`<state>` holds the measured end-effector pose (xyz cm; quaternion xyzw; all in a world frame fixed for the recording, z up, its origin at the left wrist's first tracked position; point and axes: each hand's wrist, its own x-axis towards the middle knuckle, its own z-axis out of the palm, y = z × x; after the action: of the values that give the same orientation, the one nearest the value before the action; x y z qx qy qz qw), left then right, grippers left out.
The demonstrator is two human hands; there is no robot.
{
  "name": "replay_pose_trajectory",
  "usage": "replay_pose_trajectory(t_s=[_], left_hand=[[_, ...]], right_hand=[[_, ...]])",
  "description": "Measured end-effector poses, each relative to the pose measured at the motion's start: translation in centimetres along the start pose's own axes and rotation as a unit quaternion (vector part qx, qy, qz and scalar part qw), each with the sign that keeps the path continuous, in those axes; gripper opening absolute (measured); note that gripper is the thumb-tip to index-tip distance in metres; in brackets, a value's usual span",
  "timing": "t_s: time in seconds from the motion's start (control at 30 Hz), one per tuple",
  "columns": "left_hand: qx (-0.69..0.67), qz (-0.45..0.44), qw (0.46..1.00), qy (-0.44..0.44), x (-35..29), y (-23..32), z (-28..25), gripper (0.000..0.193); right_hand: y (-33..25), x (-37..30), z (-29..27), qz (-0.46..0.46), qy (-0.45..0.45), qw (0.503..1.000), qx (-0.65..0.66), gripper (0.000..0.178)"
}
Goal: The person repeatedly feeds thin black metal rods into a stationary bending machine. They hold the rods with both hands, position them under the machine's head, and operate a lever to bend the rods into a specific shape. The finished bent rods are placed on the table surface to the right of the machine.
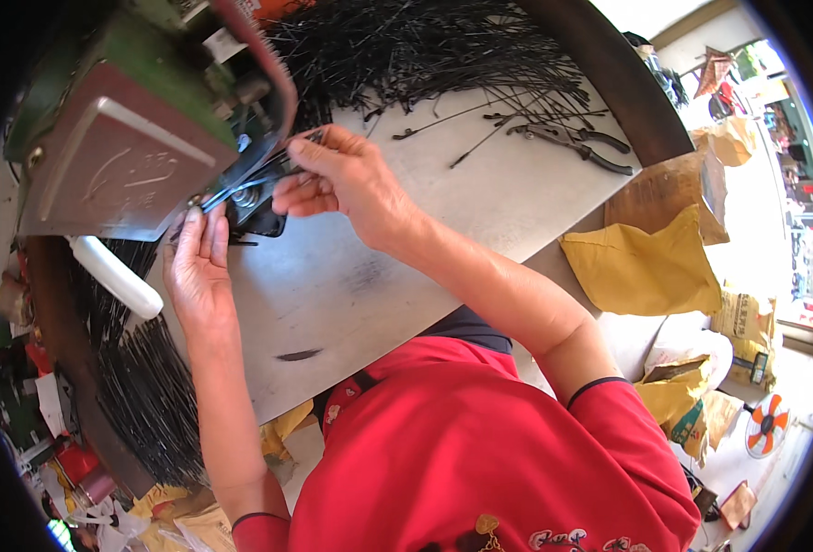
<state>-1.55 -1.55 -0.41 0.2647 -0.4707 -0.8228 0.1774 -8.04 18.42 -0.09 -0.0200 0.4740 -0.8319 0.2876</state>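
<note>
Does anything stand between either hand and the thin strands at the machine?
Nothing visible does. The right hand pinches the upper end of the thin strands; the left hand is at their lower end. The machine's cover is beside them, and the pliers lie off to the right.

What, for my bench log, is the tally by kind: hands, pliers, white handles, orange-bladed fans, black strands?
Left hand and right hand: 2
Pliers: 1
White handle: 1
Orange-bladed fan: 1
Black strands: too many to count
Total counted: 5
</note>
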Motion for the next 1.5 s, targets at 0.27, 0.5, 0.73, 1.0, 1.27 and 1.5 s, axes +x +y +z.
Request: replay_pose_trajectory(t_s=[0.27, 0.5, 0.73, 1.0, 1.27, 1.5], left_hand=[[-0.072, 0.003, 0.997, -0.038, -0.1, 1.8, -3.9, 0.021], [0.014, -0.040, 0.999, 0.010, -3.4, 0.6, -0.2, 0.021], [0.084, -0.031, 0.995, -0.052, -3.2, -1.0, 1.6, 0.016], [0.097, 0.007, 0.994, -0.048, -2.5, -1.0, 1.9, 0.016], [0.112, -0.007, 0.992, -0.058, -2.5, -0.6, 2.0, 0.014], [0.095, -0.014, 0.993, -0.070, -2.4, -0.6, 2.0, 0.016]], right_hand=[[-4.3, -6.5, -9.0, -0.242, 0.147, 0.513, -0.810, 0.025], [-5.5, -4.9, -8.8, -0.319, 0.093, 0.471, -0.817, 0.019], [-0.6, -3.2, 2.4, -0.234, -0.010, 0.734, -0.637, 0.010], [1.5, -0.4, 4.7, -0.038, 0.018, 0.938, -0.343, 0.021], [2.2, 0.2, 4.8, -0.065, 0.019, 0.950, -0.306, 0.020], [2.5, 0.2, 4.8, -0.065, 0.027, 0.959, -0.275, 0.019]])
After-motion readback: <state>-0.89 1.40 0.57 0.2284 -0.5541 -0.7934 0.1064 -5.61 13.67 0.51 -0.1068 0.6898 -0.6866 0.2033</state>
